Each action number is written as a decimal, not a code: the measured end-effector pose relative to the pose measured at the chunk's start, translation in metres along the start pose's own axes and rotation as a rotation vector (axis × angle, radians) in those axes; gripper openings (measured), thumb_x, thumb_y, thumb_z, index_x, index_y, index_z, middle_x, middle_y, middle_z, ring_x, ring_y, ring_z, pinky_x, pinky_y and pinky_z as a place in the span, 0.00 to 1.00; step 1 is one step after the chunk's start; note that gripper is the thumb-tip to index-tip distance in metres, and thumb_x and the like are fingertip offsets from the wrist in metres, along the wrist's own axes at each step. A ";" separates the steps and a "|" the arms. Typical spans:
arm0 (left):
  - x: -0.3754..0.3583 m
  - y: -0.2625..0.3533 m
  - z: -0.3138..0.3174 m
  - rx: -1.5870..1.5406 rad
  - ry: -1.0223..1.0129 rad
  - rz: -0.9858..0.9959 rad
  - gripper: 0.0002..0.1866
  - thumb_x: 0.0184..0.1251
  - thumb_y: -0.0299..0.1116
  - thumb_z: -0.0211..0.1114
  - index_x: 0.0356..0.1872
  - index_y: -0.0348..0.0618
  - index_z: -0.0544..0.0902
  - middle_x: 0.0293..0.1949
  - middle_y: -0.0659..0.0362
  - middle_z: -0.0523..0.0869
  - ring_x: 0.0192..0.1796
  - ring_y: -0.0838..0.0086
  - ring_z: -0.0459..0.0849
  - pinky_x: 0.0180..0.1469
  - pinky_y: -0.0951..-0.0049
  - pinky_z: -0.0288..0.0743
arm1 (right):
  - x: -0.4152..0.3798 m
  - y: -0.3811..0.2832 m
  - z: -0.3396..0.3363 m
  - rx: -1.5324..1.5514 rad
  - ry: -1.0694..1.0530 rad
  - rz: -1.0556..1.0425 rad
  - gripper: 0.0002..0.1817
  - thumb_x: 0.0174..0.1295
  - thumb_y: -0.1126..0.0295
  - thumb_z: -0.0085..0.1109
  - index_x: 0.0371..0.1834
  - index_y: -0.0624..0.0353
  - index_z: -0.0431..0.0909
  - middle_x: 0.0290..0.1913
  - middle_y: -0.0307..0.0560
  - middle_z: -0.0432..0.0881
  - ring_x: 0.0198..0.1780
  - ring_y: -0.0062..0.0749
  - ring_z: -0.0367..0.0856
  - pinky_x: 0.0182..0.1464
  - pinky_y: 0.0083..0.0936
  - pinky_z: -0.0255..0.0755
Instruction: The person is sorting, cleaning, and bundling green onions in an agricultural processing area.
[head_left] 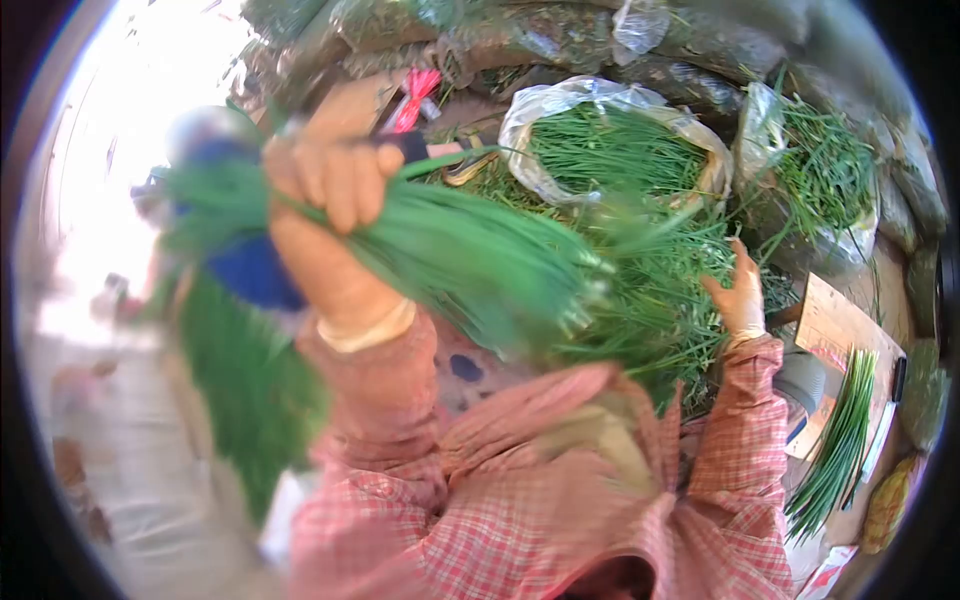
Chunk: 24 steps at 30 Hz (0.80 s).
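Note:
My left hand point(335, 190) is raised at the left, its fingers wrapped round a thick bunch of chives point(480, 255). The pale cut ends point right, and motion blurs the bunch. My right hand point(738, 290) is lower on the right, thumb and fingers apart, with nothing visible between them. It is at the edge of a loose heap of green stalks point(650, 300). Behind the heap, an open clear plastic bag point(515, 135) holds more chives point(610, 145). A pale glove cuff shows at my left wrist.
A wooden board point(835, 315) stands at the right, beside a bundle of chives point(840, 440) and a knife point(880, 440) with a black handle. Filled plastic bags point(530, 40) line the back. Another person in blue point(250, 270) is partly hidden behind my left hand.

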<state>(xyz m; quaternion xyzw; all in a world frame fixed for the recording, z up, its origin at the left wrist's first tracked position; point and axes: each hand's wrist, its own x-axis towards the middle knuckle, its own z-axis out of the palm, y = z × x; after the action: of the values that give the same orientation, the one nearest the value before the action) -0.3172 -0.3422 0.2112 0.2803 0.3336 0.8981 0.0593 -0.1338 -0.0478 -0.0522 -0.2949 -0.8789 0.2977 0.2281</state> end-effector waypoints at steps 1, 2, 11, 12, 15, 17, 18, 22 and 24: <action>0.003 -0.005 0.015 0.061 0.032 0.032 0.22 0.71 0.39 0.43 0.13 0.54 0.55 0.11 0.69 0.52 0.18 0.80 0.52 0.38 0.73 0.59 | 0.000 -0.033 -0.002 0.351 -0.046 -0.016 0.46 0.40 0.63 0.71 0.65 0.60 0.57 0.60 0.59 0.67 0.57 0.44 0.69 0.56 0.37 0.65; 0.007 -0.008 0.017 0.070 -0.042 0.023 0.21 0.70 0.40 0.46 0.14 0.53 0.57 0.12 0.69 0.54 0.19 0.79 0.55 0.41 0.70 0.63 | -0.003 -0.070 -0.013 0.555 -0.201 0.062 0.47 0.41 0.65 0.70 0.67 0.55 0.54 0.64 0.52 0.61 0.58 0.39 0.67 0.58 0.35 0.64; 0.012 0.024 -0.131 0.146 0.007 0.002 0.13 0.66 0.38 0.50 0.22 0.48 0.65 0.19 0.67 0.62 0.26 0.74 0.63 0.49 0.66 0.65 | 0.002 -0.053 0.020 0.813 -0.009 0.315 0.08 0.53 0.70 0.60 0.34 0.61 0.80 0.28 0.39 0.80 0.29 0.20 0.74 0.33 0.17 0.68; -0.006 0.019 -0.147 0.151 0.223 0.046 0.16 0.68 0.41 0.48 0.18 0.51 0.64 0.16 0.67 0.60 0.23 0.75 0.61 0.40 0.67 0.64 | -0.002 -0.043 0.028 0.834 -0.021 0.336 0.08 0.53 0.70 0.61 0.34 0.62 0.80 0.27 0.38 0.79 0.27 0.19 0.72 0.31 0.16 0.66; -0.073 0.033 -0.213 0.556 0.568 0.052 0.15 0.67 0.41 0.46 0.19 0.50 0.68 0.17 0.64 0.62 0.24 0.75 0.61 0.34 0.71 0.64 | -0.023 -0.019 0.047 0.886 -0.165 0.452 0.08 0.53 0.69 0.60 0.33 0.62 0.80 0.23 0.36 0.77 0.24 0.17 0.68 0.27 0.15 0.62; -0.126 0.045 -0.230 1.189 0.611 -0.013 0.07 0.56 0.28 0.58 0.35 0.40 0.72 0.30 0.57 0.77 0.36 0.73 0.75 0.40 0.75 0.72 | -0.043 -0.029 0.060 0.881 -0.279 0.536 0.08 0.54 0.67 0.60 0.31 0.62 0.80 0.22 0.35 0.75 0.23 0.17 0.68 0.26 0.16 0.61; -0.144 0.047 -0.231 1.141 0.642 -0.079 0.06 0.56 0.27 0.58 0.35 0.40 0.72 0.30 0.57 0.78 0.36 0.73 0.76 0.39 0.74 0.73 | -0.053 -0.041 0.064 0.860 -0.323 0.575 0.09 0.54 0.66 0.59 0.30 0.61 0.79 0.22 0.35 0.75 0.22 0.18 0.67 0.25 0.16 0.61; -0.196 0.053 -0.268 0.820 0.816 -0.153 0.06 0.55 0.25 0.57 0.34 0.40 0.74 0.32 0.56 0.78 0.35 0.72 0.77 0.39 0.69 0.74 | -0.086 -0.062 0.095 0.763 -0.400 0.437 0.10 0.58 0.63 0.56 0.29 0.58 0.78 0.19 0.36 0.73 0.20 0.19 0.67 0.23 0.17 0.59; -0.220 0.064 -0.310 0.873 0.750 -0.103 0.05 0.52 0.29 0.61 0.30 0.42 0.76 0.29 0.56 0.80 0.32 0.69 0.78 0.39 0.67 0.73 | -0.094 -0.094 0.089 0.942 -0.489 0.731 0.09 0.59 0.63 0.55 0.28 0.57 0.77 0.18 0.36 0.73 0.20 0.18 0.67 0.21 0.15 0.59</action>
<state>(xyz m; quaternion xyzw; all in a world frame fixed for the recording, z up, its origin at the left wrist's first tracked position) -0.2966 -0.6320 -0.0427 -0.0753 0.6845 0.7113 -0.1405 -0.1530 -0.2054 -0.0751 -0.3672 -0.5236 0.7687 0.0102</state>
